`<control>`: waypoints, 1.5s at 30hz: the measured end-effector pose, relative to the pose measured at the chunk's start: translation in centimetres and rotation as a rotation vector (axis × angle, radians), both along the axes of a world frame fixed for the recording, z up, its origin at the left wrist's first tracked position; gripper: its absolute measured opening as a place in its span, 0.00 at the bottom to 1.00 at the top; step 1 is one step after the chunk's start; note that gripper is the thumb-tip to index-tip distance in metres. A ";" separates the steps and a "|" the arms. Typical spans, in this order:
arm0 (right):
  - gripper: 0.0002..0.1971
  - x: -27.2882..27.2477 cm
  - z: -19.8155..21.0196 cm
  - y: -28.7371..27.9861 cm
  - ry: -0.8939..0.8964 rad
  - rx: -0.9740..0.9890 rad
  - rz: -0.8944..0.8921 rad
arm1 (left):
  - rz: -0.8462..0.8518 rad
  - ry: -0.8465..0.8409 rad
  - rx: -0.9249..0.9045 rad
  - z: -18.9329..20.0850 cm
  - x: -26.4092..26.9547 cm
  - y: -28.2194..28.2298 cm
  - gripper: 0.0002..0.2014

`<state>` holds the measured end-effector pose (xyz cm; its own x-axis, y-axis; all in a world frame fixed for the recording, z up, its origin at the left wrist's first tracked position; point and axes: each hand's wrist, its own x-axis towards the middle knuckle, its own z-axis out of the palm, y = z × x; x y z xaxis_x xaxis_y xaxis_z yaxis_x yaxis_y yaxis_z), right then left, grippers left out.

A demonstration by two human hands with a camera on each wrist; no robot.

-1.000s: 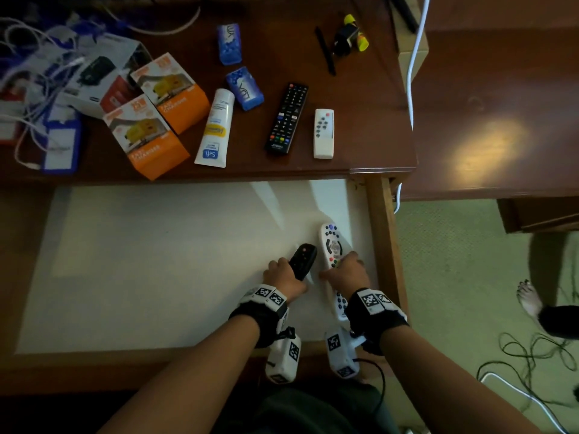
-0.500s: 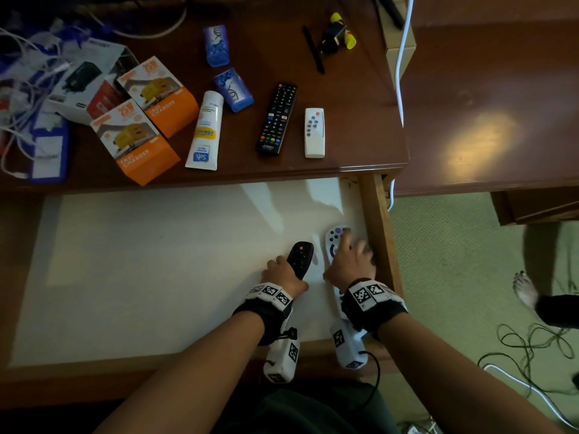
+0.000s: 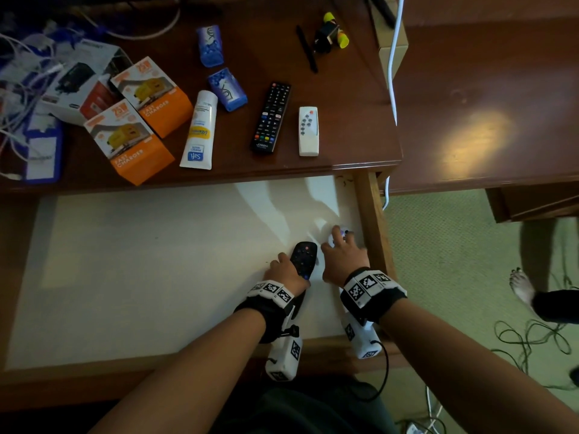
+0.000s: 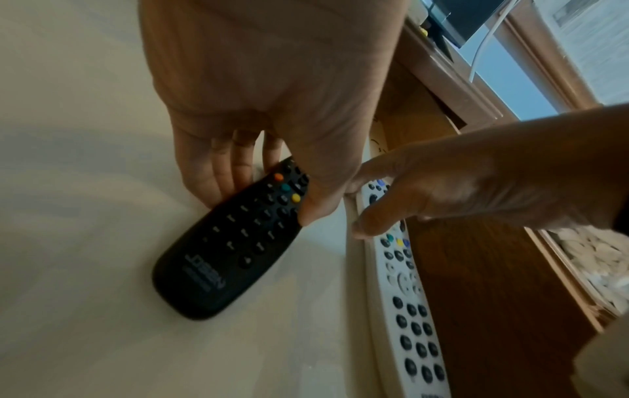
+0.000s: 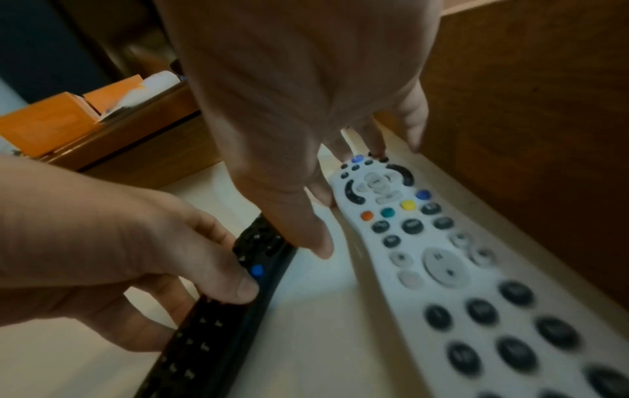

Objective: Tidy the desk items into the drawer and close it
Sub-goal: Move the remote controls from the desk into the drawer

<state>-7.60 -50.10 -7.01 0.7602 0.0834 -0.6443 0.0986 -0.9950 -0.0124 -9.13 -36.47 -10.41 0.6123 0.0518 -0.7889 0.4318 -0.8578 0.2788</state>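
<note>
The open drawer (image 3: 156,261) has a pale lined floor. My left hand (image 3: 286,272) grips a black remote (image 3: 304,256) lying on that floor, fingers on its left edge and thumb on its right edge; the left wrist view shows the black remote (image 4: 231,255) flat, buttons up. Just right of it a long white remote (image 5: 442,255) lies against the drawer's right wall (image 3: 372,245). My right hand (image 3: 343,256) holds the white remote (image 3: 344,233) near its far end, fingers over the top buttons and thumb by its left edge.
On the desk top above the drawer lie a black TV remote (image 3: 272,117), a small white remote (image 3: 308,131), a white tube (image 3: 200,130), two orange boxes (image 3: 131,142), two blue packets (image 3: 227,89) and tangled cables (image 3: 22,89). A person's bare foot (image 3: 521,286) is on the carpet, right.
My right hand has slid toward the white remote's far end, and the remote has shifted right, up against the drawer wall. My left hand stays on the black remote.
</note>
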 end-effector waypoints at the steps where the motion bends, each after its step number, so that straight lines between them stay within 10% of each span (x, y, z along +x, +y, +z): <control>1: 0.27 0.0 0.2 -0.1 0.015 -0.004 -0.009 | -0.015 0.006 -0.010 0.0 0.1 -0.1 0.35; 26: 0.22 0.9 1.1 -2.9 0.010 0.118 -0.001 | -0.252 0.258 -0.393 0.9 0.1 -2.7 0.54; 45: 0.15 2.2 2.5 -3.9 -0.183 0.369 -0.064 | -0.252 -0.076 -0.262 3.2 0.6 -1.8 0.45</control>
<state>-5.42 -54.02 -4.48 0.8707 0.2322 -0.4336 0.0707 -0.9315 -0.3569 -8.57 -38.28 -7.25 0.6372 -0.3052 -0.7077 0.1863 -0.8300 0.5257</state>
